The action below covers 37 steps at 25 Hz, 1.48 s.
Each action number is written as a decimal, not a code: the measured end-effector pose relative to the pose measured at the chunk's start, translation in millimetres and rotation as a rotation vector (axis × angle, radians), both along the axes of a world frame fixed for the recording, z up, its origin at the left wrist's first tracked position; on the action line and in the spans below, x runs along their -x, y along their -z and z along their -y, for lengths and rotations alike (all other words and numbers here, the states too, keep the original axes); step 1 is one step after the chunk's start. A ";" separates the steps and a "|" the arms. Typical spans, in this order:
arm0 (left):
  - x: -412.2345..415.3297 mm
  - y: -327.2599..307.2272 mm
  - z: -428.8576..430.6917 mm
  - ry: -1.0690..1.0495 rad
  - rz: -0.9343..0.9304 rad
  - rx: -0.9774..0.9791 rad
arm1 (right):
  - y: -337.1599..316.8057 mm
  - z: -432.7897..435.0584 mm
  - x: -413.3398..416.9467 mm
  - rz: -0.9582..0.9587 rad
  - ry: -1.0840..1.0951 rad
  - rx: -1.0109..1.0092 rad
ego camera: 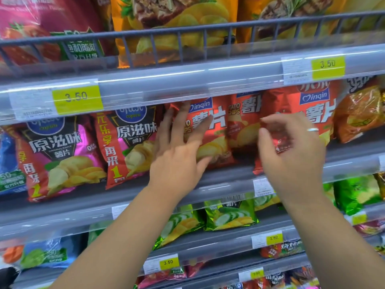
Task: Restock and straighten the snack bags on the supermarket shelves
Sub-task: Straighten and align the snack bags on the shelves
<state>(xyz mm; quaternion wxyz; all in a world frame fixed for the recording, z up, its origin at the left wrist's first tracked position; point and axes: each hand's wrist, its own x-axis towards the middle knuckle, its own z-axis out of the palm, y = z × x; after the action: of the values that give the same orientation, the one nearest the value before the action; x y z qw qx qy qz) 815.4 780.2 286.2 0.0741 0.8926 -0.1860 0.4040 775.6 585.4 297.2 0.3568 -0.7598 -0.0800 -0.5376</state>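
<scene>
Red Qinqin potato chip bags stand in a row on the middle shelf (229, 182). My left hand (177, 159) lies flat with straight, spread fingers on the front of the left red bag (212, 130). A second red bag (241, 119) stands just to its right. My right hand (291, 155), blurred and wearing a ring, curls its fingers and thumb round the lower left part of the right red bag (312, 105). That bag's bottom corner hangs over the shelf's front lip.
Two black and pink chip bags (62, 155) (129, 142) stand left of the red ones, and a gold-orange bag (358, 113) to the right. The upper shelf's price rail (166, 84) overhangs the bag tops. Green bags (229, 215) fill the shelf below.
</scene>
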 end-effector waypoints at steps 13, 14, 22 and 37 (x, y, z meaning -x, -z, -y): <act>-5.1 7.8 16.6 -0.089 0.006 -0.009 | 4.6 54.3 -11.6 -0.413 -0.022 -0.037; -5.0 8.0 16.4 -0.083 0.005 -0.004 | 5.7 49.6 -13.0 -0.397 -0.010 -0.020; -16.5 14.1 25.2 -0.141 0.059 -0.086 | 10.6 31.7 -37.8 -0.391 0.156 0.172; -14.4 -6.6 4.2 0.141 -0.628 1.104 | 7.4 59.4 -26.7 -0.558 -0.362 -0.384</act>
<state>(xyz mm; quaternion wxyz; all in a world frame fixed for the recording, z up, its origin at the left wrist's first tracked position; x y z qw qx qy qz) 829.8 776.0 292.8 0.6003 0.7845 0.0217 0.1538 802.3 526.0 289.8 0.5899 -0.7698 -0.0104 -0.2434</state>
